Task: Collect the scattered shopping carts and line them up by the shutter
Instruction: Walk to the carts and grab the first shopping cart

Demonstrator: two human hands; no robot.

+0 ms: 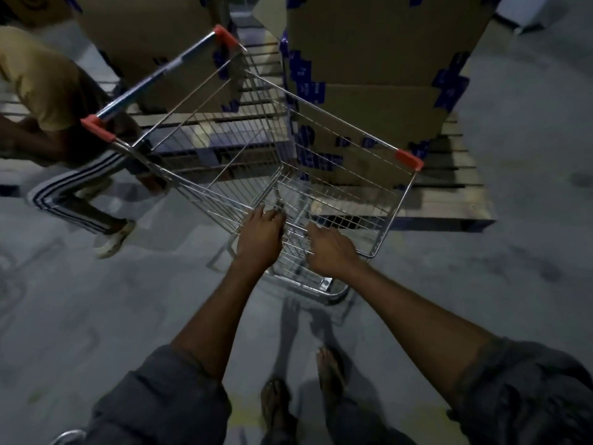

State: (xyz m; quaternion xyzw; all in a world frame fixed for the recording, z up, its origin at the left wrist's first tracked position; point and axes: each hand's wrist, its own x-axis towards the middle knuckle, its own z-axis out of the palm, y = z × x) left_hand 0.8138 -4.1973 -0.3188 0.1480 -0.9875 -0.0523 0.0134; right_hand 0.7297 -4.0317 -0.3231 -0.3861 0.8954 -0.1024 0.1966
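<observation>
a silver wire shopping cart (250, 146) is seen in the middle of the view, on the grey concrete floor (513, 268). its narrow front end is turned toward the wearer. its blue handle bar with red end caps (160, 72) is at the far side, up and to the left.

the front of the cart is held by 2 hands. the left hand (261, 232) is laid over the front rim, and its grip is clamped on the wires, with the fingers curled over the edge. the right hand (330, 248) is just beside it, and its grip is clamped on the front wires too. the 2 hands are near each other but apart.

behind the cart, a wooden pallet (449, 200) is seen, and big brown cardboard boxes with blue tape (385, 43) are stacked on it. the cart is just beside the pallet; it cannot be told if they touch.

at the left, another person in a tan shirt and dark striped trousers (48, 85) is bent near the handle end. it cannot be told if the handle is touched.

the wearer's 2 feet in sandals (276, 399) are seen at the bottom. a curved bit of shiny metal (67, 436) is seen in the lower left corner; what it is cannot be told.
</observation>
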